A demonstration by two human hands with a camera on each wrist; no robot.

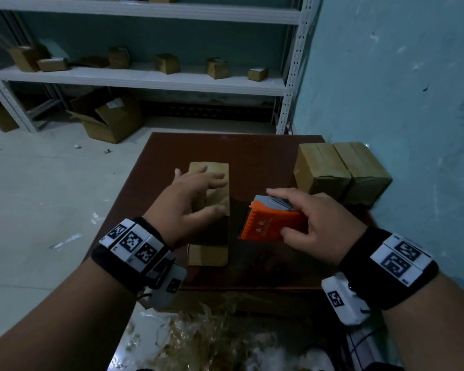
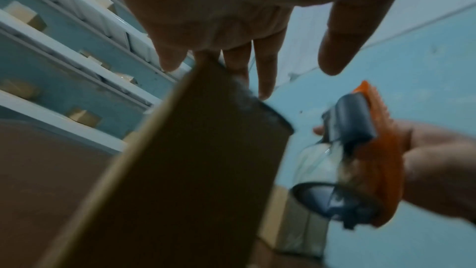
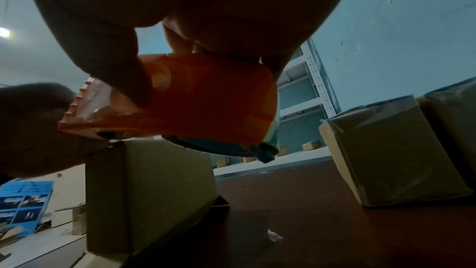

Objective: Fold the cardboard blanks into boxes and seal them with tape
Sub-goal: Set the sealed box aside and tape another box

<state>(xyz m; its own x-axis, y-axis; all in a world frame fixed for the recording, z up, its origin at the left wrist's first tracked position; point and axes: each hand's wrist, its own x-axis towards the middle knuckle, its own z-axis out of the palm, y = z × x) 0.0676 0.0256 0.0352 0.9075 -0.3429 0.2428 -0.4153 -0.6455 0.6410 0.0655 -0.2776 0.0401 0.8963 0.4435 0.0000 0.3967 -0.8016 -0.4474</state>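
A folded brown cardboard box [image 1: 214,170] [image 2: 193,170] [image 3: 146,191] stands on the dark red table [image 1: 252,153]. My left hand [image 1: 198,191] [image 2: 231,27] lies spread over its top, fingers straight, thumb at the right edge. A flat piece of cardboard [image 1: 208,254] shows at the box's near foot. My right hand [image 1: 306,218] grips an orange tape dispenser [image 1: 271,220] [image 2: 373,160] [image 3: 206,99] just right of the box, held above the table, its toothed edge toward the box.
Two taped boxes [image 1: 322,172] [image 1: 364,172] sit at the table's right edge by the blue wall; one taped box [image 3: 391,160] is close. A white shelf [image 1: 145,79] holds several small boxes. An open carton [image 1: 105,116] lies on the floor. Crumpled plastic wrap [image 1: 198,330] lies below.
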